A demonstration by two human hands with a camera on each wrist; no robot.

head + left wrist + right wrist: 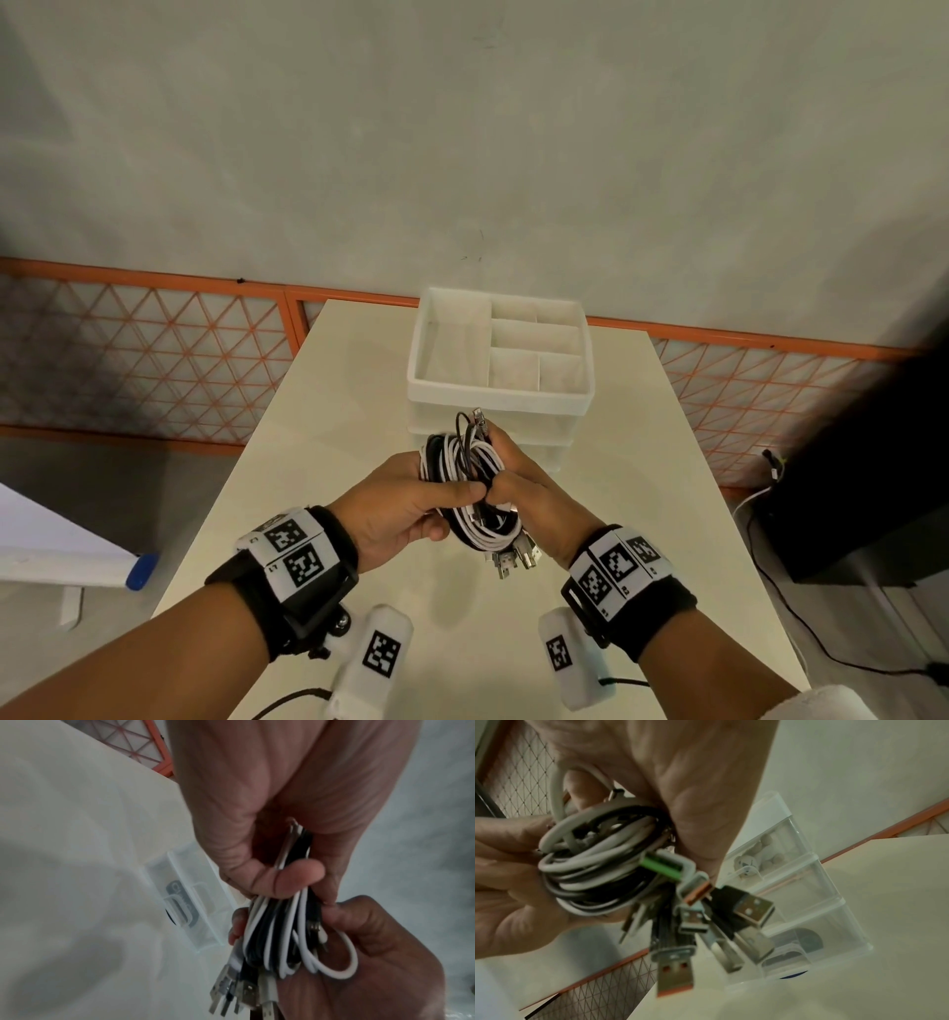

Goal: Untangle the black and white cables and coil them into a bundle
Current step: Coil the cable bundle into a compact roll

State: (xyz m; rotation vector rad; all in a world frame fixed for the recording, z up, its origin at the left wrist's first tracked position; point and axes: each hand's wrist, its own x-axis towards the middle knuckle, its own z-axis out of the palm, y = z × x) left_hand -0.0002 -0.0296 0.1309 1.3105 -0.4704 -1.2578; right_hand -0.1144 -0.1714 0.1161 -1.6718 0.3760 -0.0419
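Observation:
A coiled bundle of black and white cables (470, 475) hangs above the table between both hands. My left hand (431, 493) grips its left side, thumb across the loops. From the right, my right hand (518, 478) pinches the same bundle. Several USB plugs (513, 557) dangle from the bundle's near end, and thin cable ends stick up at the far end. In the left wrist view a finger of my left hand (295, 876) curls around the cables (277, 933). The right wrist view shows the coil (595, 866) held by both hands, with the plugs (752, 908) hanging loose.
A white organizer (421, 383) with open top compartments and clear drawers (795, 882) stands on the cream table (334, 437) just beyond the hands. Orange lattice fencing runs behind the table. A dark box and floor cables lie at the right.

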